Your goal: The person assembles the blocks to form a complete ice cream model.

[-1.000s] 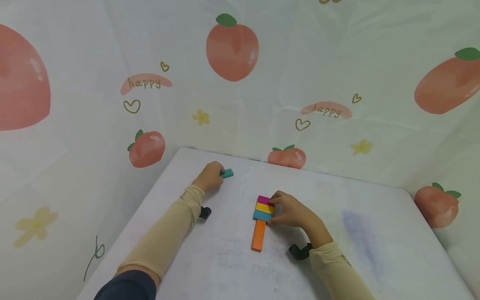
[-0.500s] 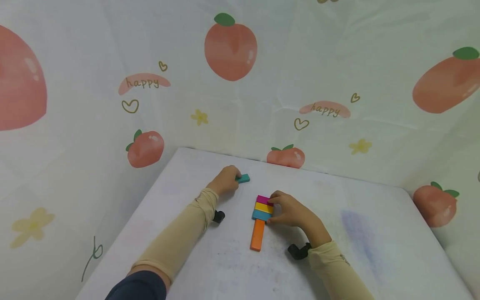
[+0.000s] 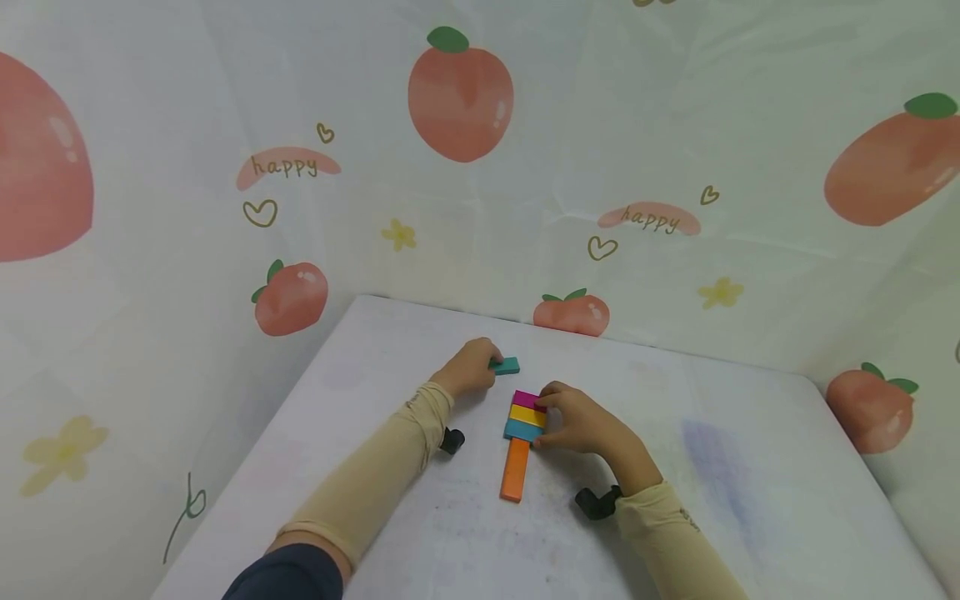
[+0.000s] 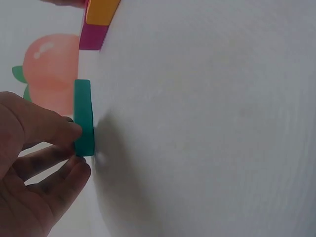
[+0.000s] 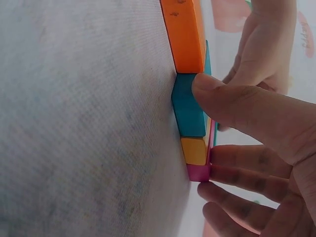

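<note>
My left hand [image 3: 467, 367] pinches a teal block [image 3: 510, 366] between thumb and fingers, just beyond the row of blocks and to its left. In the left wrist view the teal block [image 4: 84, 108] stands on edge in the picture, near a magenta end. Magenta [image 3: 523, 400], yellow [image 3: 527, 415] and blue [image 3: 522, 430] blocks lie side by side, touching, above a long orange block [image 3: 514, 472]. My right hand [image 3: 588, 427] spans that row from the right. Its thumb [image 5: 210, 84] presses the blue block, while fingertips touch the magenta one.
The blocks lie on a white table [image 3: 420, 542] with faint stains. A fruit-print cloth [image 3: 465, 250] rises behind and beside it. A black wrist-worn device [image 3: 597, 503] sits under the right wrist, and another [image 3: 452, 441] under the left.
My left hand has carried the teal block rightward and slightly nearer, toward the magenta block. My right hand and the row of blocks have stayed in place.
</note>
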Motion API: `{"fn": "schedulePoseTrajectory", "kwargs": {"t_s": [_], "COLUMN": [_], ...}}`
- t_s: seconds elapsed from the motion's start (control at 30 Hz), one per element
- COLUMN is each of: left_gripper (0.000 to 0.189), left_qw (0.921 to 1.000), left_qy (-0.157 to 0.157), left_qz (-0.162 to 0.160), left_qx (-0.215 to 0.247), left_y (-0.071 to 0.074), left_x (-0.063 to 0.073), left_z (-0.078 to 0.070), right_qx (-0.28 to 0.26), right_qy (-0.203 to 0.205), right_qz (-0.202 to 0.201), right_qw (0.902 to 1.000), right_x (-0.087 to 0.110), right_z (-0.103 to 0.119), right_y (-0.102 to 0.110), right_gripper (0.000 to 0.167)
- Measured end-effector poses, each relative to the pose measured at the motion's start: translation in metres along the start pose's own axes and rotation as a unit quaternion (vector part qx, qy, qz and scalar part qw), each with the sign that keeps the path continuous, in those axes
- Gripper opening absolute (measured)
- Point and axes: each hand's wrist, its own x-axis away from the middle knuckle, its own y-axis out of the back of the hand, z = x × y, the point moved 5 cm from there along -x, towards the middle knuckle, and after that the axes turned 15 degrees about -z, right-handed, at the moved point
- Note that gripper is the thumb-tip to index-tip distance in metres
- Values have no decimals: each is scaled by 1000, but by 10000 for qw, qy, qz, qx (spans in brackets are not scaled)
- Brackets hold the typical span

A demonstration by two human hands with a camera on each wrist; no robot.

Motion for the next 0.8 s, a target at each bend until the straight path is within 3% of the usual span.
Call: {"fn": "schedulePoseTrajectory", "kwargs": {"t_s": [0.47,0.8], "left_gripper": [33,31], "left_qw": [9990,9975], "left_qy": [-294,-313], "left_qz": [295,515], "left_qx": [168,362], "left_y": [-11,-19], "left_x": [6,10], "left_z": [-17,-27], "right_qx": [-71,-120], "right_qy": [1,138], "right_qz": [-19,-37], "right_qw": [10000,9998], "right_x": [2,2], "right_z": [0,0], "right_y": [-1,0], "right_gripper": [55,54]}}
